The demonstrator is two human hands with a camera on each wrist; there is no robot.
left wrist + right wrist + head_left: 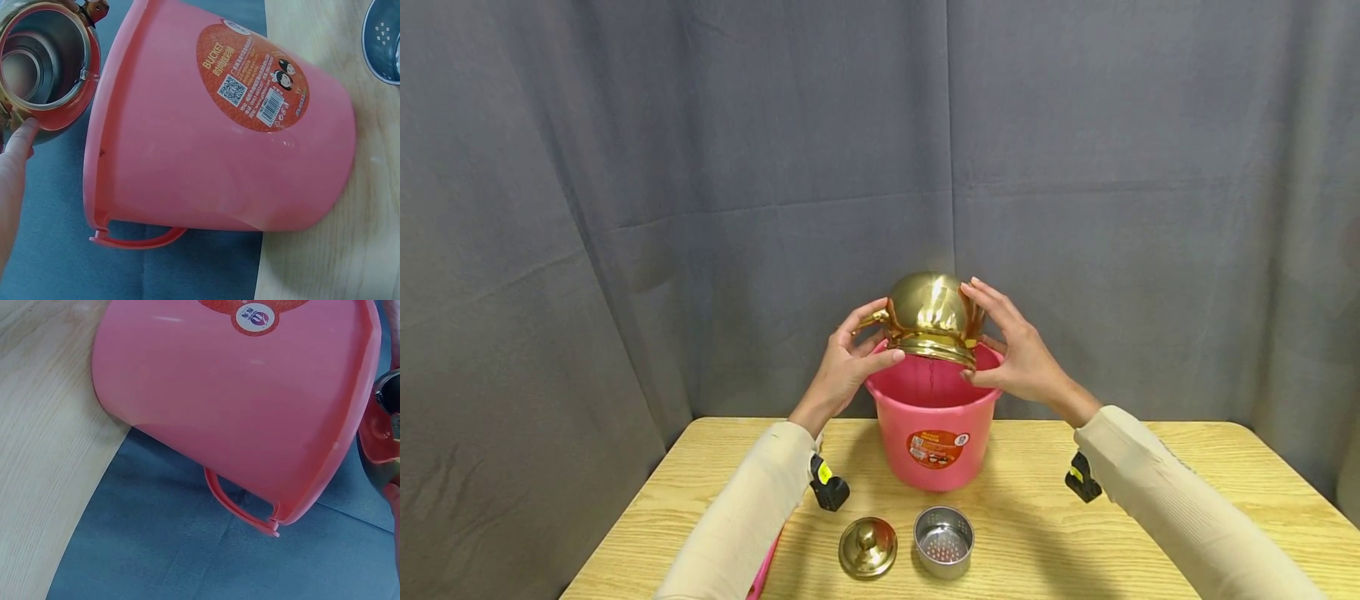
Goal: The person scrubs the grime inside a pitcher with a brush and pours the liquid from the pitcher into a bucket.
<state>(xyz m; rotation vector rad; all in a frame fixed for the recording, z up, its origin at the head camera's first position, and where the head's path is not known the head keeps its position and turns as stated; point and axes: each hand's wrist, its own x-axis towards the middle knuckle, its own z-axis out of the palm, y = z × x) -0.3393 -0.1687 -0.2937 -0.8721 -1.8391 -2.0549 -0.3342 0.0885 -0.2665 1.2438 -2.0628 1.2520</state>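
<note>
A shiny gold teapot (931,307) is held upside down over a pink bucket (936,429), its mouth facing down into it. My left hand (844,362) grips the teapot's left side by the gold projecting part, thumb near the rim. On the other side my right hand (1026,354) holds the body, fingers spread high and thumb at the rim. A thin trickle seems to fall below the mouth. In the left wrist view the teapot's open mouth (47,59) shows a silvery inside. Only part of the teapot (375,462) appears in the right wrist view.
In front of the bucket lie a gold knobbed lid (867,547) and a perforated metal strainer cup (943,542). A pink object (762,575) shows partly beside the left sleeve. The wooden table (1037,500) ends at a grey curtain (820,167).
</note>
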